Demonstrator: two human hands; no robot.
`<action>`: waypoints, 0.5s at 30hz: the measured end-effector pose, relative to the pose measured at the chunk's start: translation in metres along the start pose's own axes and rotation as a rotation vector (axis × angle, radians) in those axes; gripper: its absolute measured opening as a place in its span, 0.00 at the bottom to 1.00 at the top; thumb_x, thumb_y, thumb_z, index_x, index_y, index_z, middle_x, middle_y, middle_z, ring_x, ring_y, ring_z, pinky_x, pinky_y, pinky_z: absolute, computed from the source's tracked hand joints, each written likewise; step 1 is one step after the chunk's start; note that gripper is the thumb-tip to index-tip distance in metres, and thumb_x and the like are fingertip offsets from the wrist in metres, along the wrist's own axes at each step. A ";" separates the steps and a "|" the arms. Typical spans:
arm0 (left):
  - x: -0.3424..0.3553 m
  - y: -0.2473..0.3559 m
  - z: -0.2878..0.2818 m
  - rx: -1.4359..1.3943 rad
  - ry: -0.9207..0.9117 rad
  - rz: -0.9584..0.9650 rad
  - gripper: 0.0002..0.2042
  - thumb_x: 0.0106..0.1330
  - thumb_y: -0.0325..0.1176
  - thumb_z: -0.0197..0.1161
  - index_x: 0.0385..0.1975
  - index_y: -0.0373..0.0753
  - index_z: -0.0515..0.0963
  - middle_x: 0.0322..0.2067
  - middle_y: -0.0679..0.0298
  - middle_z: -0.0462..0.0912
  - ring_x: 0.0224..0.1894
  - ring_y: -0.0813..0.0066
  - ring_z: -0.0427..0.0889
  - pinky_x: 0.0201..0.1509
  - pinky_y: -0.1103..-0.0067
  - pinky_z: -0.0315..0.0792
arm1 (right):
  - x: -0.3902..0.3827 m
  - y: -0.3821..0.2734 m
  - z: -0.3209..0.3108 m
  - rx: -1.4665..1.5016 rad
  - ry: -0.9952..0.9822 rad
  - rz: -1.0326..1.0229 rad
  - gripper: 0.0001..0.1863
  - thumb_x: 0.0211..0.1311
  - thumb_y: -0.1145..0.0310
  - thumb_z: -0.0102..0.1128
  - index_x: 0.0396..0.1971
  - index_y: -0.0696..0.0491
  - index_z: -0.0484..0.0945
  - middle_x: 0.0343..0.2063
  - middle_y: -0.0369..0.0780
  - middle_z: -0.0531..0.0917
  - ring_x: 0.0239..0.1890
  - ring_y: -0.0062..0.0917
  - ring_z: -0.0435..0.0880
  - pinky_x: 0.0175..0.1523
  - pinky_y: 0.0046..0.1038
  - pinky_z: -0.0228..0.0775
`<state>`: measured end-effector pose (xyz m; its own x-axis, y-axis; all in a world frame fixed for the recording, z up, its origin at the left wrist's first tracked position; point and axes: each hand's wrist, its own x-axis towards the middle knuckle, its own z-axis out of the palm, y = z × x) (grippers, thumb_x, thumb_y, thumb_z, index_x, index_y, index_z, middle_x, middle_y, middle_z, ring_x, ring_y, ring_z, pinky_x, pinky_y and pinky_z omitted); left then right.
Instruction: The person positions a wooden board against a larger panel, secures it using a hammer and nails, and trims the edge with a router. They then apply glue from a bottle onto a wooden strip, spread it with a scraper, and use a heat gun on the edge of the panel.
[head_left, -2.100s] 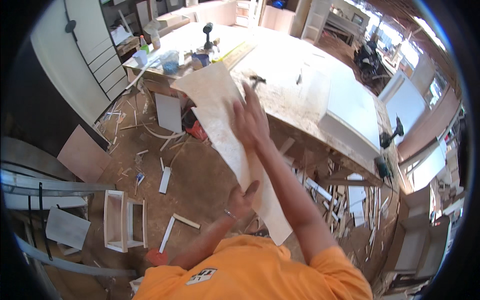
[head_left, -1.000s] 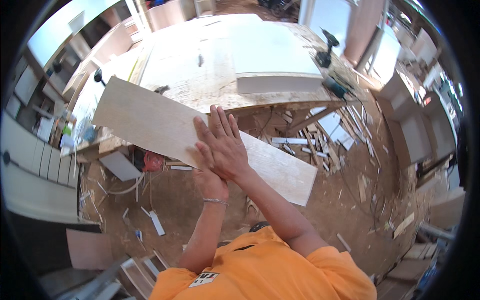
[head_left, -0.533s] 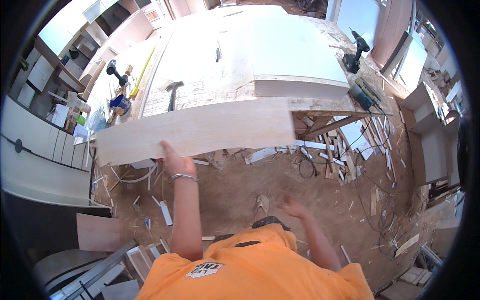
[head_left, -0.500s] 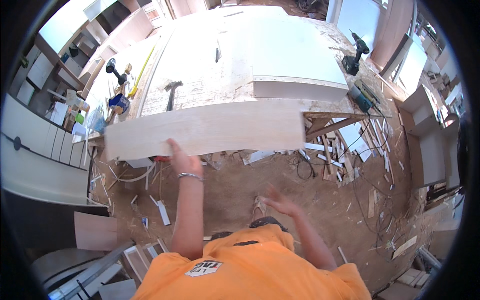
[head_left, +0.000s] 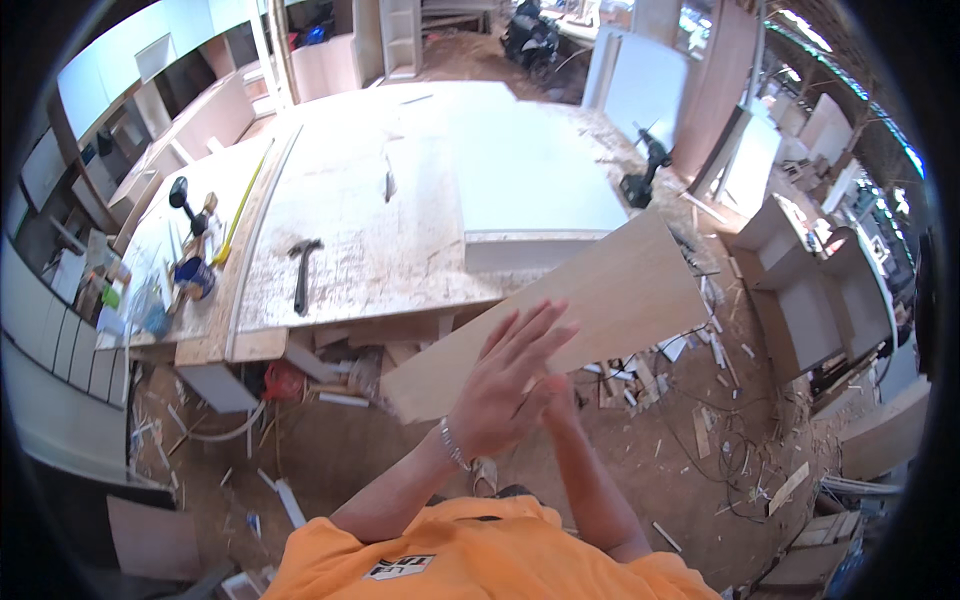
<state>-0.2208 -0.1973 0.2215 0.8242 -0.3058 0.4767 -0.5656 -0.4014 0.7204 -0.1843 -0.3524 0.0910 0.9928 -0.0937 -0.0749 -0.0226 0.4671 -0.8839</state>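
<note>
A long, flat light-wood board (head_left: pixel 620 290) is held up in front of me, tilted so that its right end is higher and farther off. My right hand (head_left: pixel 560 402) grips its lower edge near the middle; most of those fingers are hidden behind the board and the other hand. My left hand (head_left: pixel 508 385), with a metal bracelet at the wrist, is open, its fingers stretched out over the board's face. Whether that palm touches the surface I cannot tell. Beyond, a claw hammer (head_left: pixel 302 275) and a white box-like panel (head_left: pixel 540 180) lie on the workbench (head_left: pixel 350 240).
A cordless drill (head_left: pixel 648 168) stands at the bench's right, another drill (head_left: pixel 183 200) at its left beside a blue can (head_left: pixel 194 278) and a yellow strip (head_left: pixel 240 205). Wood offcuts and cables litter the floor (head_left: pixel 640 470). An open cabinet carcass (head_left: pixel 810 290) stands to the right.
The board has swung to the right and tilted. My left hand has let go of its edge and opened over its face; my right hand has come up and taken hold of it. The view has shifted.
</note>
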 end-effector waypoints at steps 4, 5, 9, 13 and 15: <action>-0.020 -0.080 -0.004 0.574 -0.125 0.027 0.31 0.78 0.50 0.44 0.76 0.41 0.57 0.79 0.52 0.47 0.81 0.55 0.41 0.82 0.61 0.37 | -0.016 -0.060 0.047 0.242 0.194 -0.066 0.34 0.70 0.65 0.61 0.72 0.56 0.60 0.65 0.42 0.73 0.68 0.37 0.71 0.72 0.43 0.65; -0.040 -0.124 -0.011 0.487 0.001 -0.045 0.32 0.78 0.50 0.44 0.76 0.41 0.56 0.79 0.51 0.45 0.81 0.55 0.41 0.82 0.61 0.38 | -0.022 -0.074 0.037 0.233 0.182 -0.213 0.34 0.69 0.63 0.62 0.71 0.57 0.61 0.65 0.43 0.73 0.67 0.37 0.73 0.70 0.44 0.67; -0.187 -0.360 0.020 0.782 -0.398 -0.466 0.31 0.77 0.49 0.48 0.74 0.39 0.60 0.72 0.46 0.61 0.76 0.54 0.55 0.78 0.60 0.51 | -0.054 -0.137 0.005 0.157 0.536 -0.395 0.33 0.67 0.61 0.65 0.67 0.61 0.67 0.62 0.44 0.77 0.64 0.37 0.77 0.65 0.41 0.72; -0.317 -0.506 0.010 0.698 -0.667 -0.295 0.29 0.73 0.46 0.60 0.71 0.44 0.68 0.66 0.56 0.73 0.66 0.64 0.71 0.70 0.70 0.66 | -0.060 -0.171 -0.020 -0.349 0.743 -0.721 0.27 0.68 0.62 0.63 0.61 0.61 0.74 0.50 0.44 0.83 0.53 0.36 0.83 0.56 0.39 0.76; -0.333 -0.492 0.008 0.708 -0.776 0.086 0.28 0.73 0.46 0.60 0.70 0.43 0.69 0.63 0.60 0.76 0.62 0.66 0.75 0.69 0.69 0.67 | -0.069 -0.161 -0.051 -0.955 0.800 -0.764 0.24 0.68 0.65 0.61 0.61 0.60 0.75 0.42 0.46 0.85 0.45 0.36 0.85 0.50 0.39 0.77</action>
<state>-0.2172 0.0947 -0.2958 0.6772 -0.7257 -0.1213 -0.7156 -0.6879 0.1213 -0.2548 -0.4658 0.2150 0.4768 -0.6485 0.5935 0.0847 -0.6381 -0.7653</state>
